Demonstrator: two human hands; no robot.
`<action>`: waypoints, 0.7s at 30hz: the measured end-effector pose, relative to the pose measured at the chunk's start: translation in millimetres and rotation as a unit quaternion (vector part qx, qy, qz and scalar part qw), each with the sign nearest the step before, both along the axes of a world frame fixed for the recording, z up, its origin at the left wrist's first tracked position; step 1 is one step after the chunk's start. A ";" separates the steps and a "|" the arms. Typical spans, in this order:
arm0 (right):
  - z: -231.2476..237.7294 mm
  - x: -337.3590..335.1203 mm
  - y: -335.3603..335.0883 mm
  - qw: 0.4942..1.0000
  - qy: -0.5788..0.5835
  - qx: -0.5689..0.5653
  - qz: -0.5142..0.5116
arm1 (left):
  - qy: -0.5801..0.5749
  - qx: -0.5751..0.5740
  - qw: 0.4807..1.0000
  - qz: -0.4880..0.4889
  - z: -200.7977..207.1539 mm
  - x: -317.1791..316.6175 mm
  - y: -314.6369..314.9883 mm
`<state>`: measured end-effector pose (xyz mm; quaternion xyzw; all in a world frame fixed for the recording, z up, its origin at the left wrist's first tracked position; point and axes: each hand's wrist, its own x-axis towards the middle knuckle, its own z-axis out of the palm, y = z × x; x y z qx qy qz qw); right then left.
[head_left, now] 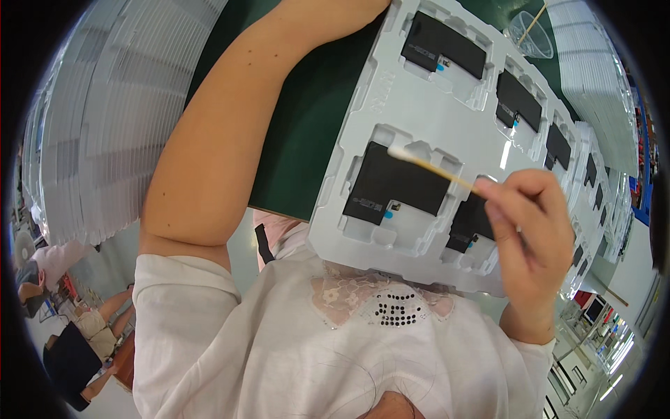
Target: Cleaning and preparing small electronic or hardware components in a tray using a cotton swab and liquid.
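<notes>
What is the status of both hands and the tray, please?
Right hand pinching cotton swab over near-left black battery, contact unclear. Left hand at edge of white plastic tray, fingers out of frame. Swab partly hides battery.

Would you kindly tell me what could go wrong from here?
The cotton swab in the right hand might scuff the black battery-like pack beneath its tip, though contact is unclear. The white plastic tray overhangs the green table, so a bump could shift it. The clear cup near the tray's far edge might get knocked over.
</notes>
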<state>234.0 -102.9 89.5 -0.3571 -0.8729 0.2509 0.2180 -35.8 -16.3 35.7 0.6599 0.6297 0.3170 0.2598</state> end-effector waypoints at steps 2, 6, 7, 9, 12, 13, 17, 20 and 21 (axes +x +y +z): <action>-5.9 -2.3 -10.4 0.999 -0.007 -0.031 0.014 | 0.000 0.039 0.999 -0.014 -9.1 -2.8 1.9; -13.4 -6.1 -18.2 0.999 -0.010 -0.026 0.016 | 0.031 0.127 0.991 -0.026 -23.8 -10.3 9.2; -14.3 -6.8 -18.1 1.000 -0.008 -0.019 0.002 | 0.031 0.127 0.991 -0.025 -22.4 -9.7 8.9; -16.3 -7.7 -17.3 1.000 -0.005 -0.012 -0.012 | 0.042 0.086 0.995 -0.017 -16.8 -8.8 7.3; -16.7 -7.1 -16.5 0.999 -0.022 -0.006 -0.023 | 0.040 0.058 0.997 -0.011 -10.0 -6.7 5.8; -16.8 -6.5 -17.0 1.000 -0.023 -0.005 -0.007 | 0.041 0.058 0.997 -0.010 -8.6 -6.9 4.9; -13.4 -8.1 -19.4 0.999 -0.030 -0.016 0.032 | 0.029 0.041 0.999 -0.003 -10.4 -9.4 5.3; -17.9 -9.2 -18.0 1.000 -0.021 0.000 0.013 | 0.030 0.049 0.998 -0.009 -11.2 -8.7 5.5; -18.1 -9.2 -17.7 1.000 -0.022 0.000 0.012 | 0.028 0.049 0.998 -0.008 -11.4 -8.0 5.6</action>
